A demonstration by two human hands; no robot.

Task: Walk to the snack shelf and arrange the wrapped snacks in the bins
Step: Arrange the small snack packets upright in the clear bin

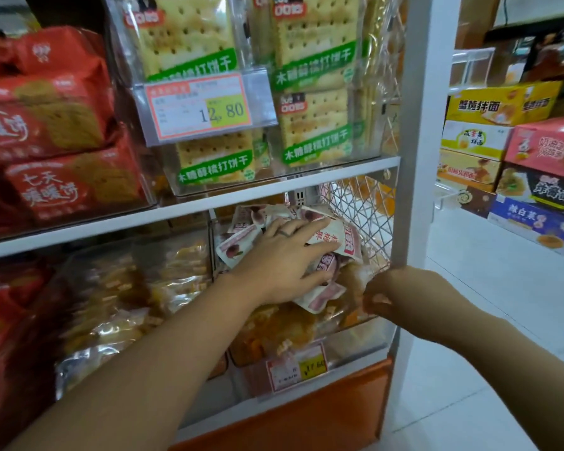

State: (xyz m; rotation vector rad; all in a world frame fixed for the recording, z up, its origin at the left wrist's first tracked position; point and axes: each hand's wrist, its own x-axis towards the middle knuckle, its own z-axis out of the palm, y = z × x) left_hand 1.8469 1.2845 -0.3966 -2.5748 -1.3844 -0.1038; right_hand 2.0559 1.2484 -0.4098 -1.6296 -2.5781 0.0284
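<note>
White-pink wrapped snacks (336,236) heaped in clear bin (355,340), center-right of frame, lower shelf. L hand (284,255) flat on heap, fingers spread, pressing. R hand (401,294) at bin's right edge, fingers curled; can't tell if holding anything. Cracker packs (313,53) w/ price tag (202,105) above, top center.

Two hands, the left hand (287,258) and right hand (401,292); two price tags (202,105); four green-labelled cracker packs (313,125) facing front.

Over on the right, noodle boxes (472,138) stack up on the white floor (502,255); up top, a price tag (202,107) reads 12.80.
</note>
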